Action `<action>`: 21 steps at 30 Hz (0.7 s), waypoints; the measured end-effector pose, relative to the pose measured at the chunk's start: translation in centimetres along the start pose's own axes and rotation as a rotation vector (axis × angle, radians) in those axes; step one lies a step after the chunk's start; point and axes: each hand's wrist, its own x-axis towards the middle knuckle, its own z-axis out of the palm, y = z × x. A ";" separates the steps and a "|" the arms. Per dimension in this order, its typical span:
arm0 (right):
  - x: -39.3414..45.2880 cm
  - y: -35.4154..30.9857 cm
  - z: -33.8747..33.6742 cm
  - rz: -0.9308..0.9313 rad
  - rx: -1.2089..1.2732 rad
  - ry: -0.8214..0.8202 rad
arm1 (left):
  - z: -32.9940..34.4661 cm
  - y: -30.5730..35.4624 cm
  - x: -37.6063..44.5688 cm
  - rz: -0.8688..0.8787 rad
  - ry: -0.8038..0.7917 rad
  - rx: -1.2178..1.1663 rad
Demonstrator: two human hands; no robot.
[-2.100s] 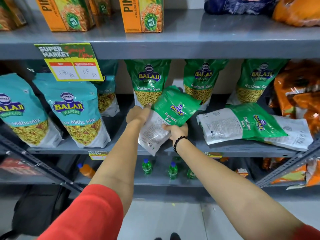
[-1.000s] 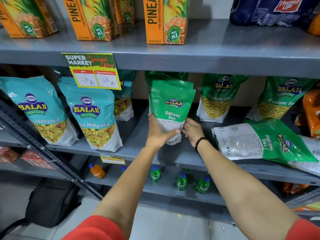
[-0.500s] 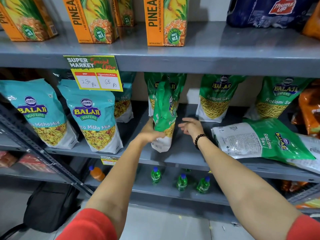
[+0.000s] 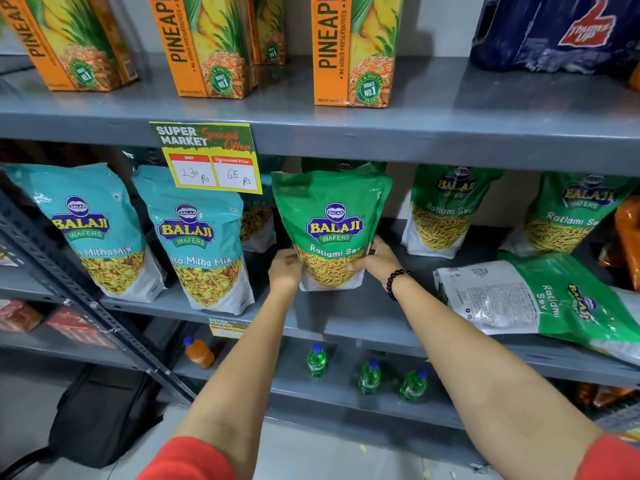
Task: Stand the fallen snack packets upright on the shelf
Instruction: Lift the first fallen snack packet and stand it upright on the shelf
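A green Ratlami Sev packet (image 4: 332, 216) stands upright on the grey middle shelf (image 4: 346, 320), front label facing me. My left hand (image 4: 284, 270) grips its lower left corner and my right hand (image 4: 375, 258), with a black bead bracelet at the wrist, grips its lower right corner. Another green packet stands right behind it, mostly hidden. To the right, a green Ratlami Sev packet (image 4: 540, 299) lies flat on the shelf with its back panel partly showing, over another flat packet whose edge peeks out.
Two more green packets (image 4: 446, 209) stand at the back right. Teal Mitha Mix packets (image 4: 197, 237) stand to the left under a yellow price tag (image 4: 211, 161). Orange juice cartons (image 4: 353, 50) line the shelf above. Small bottles (image 4: 369, 375) sit on the shelf below.
The packet in my hands has turned from edge-on to front-facing and moved back on the shelf. My right hand, open beside it before, now grips its lower right corner.
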 end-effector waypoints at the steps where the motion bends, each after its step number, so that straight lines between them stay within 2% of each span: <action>1: -0.1 0.2 0.0 -0.009 0.001 -0.012 | 0.1 -0.3 -0.1 0.000 -0.076 -0.055; 4: -0.4 0.6 0.2 -0.035 0.029 -0.050 | 0.4 -0.2 -0.4 0.065 -0.298 -0.083; 6: -0.6 0.9 0.6 -0.059 0.064 -0.054 | 0.7 0.3 -0.6 0.110 -0.350 -0.130; 14: -1.4 2.1 1.3 -0.066 0.082 0.046 | 1.1 -0.3 -0.1 0.144 -0.251 -0.103; 21: -3.0 2.2 1.5 -0.029 0.059 0.079 | 0.1 -0.9 -1.0 0.175 -0.243 -0.036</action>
